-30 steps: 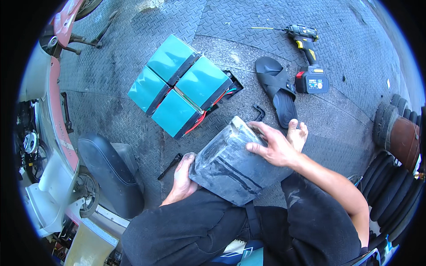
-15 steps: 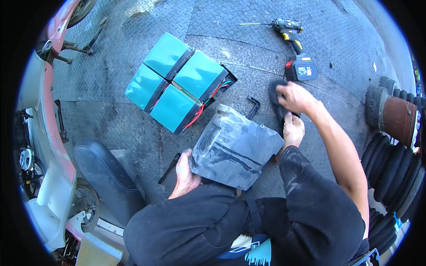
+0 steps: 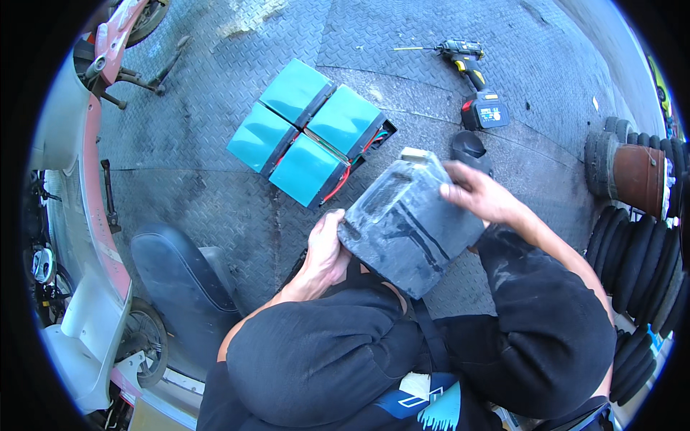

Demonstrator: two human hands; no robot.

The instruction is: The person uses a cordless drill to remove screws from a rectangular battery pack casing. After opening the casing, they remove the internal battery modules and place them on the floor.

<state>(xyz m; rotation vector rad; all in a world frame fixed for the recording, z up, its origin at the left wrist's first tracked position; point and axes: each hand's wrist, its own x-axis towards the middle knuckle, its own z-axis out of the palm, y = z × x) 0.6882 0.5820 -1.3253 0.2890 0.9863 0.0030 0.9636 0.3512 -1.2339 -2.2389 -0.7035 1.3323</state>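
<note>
Right hand [image 3: 480, 195] has come back from the black sandal [image 3: 471, 147] it was reaching toward half a second ago and is on the dusty grey-black plastic box casing [image 3: 410, 226] again, which now sits more upright and nearer the chest than before.

Step in hand, as I read it: two-handed lift and turn of the casing, held over the lap above the diamond-plate steel floor [image 3: 215, 179]. It's clear of the floor and just this side of the block of four teal rectangular batteries [image 3: 309, 136] with red wiring, not touching them.

Pose:
- Left hand [image 3: 325, 248] clamped on the casing's lower-left edge, fingers wrapped under, forearm rising from the bottom of view.
- Right hand gripping the top-right corner, palm down, elbow bent out to the right.
- Hands apart, one on each end of the casing.

Next move probably calls for keeping both grips firm while it's rotated or lowered; it looks bulky and grimy, so a slip is the risk.

Yellow-black cordless drill [image 3: 474, 79] lies well apart, upper right. Stacked black tyres [image 3: 640, 258] at right edge.
</note>
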